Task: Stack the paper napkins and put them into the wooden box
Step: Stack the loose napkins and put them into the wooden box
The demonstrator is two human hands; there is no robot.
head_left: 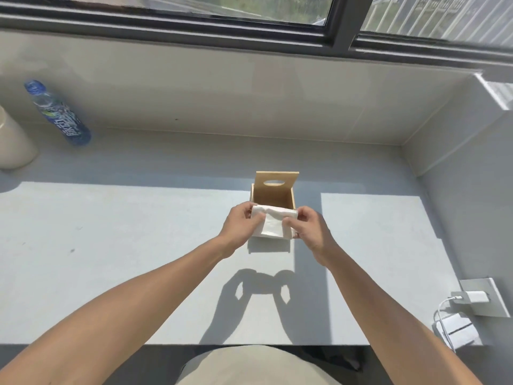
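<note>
A small wooden box [273, 194] stands in the middle of the grey counter, its lid with an oval slot raised at the back. A white stack of paper napkins [273, 223] is held over the box's near edge, bent and hanging down its front. My left hand [240, 225] pinches the napkins' left side. My right hand [309, 227] pinches their right side. The box's front wall is mostly hidden behind the napkins and my hands.
A blue-labelled water bottle [59, 115] and a cream cup [14, 140] stand at the far left. A wall socket with a white charger [474, 297] and a cable bundle [455, 332] sit at the right. A tiled wall rises behind the counter.
</note>
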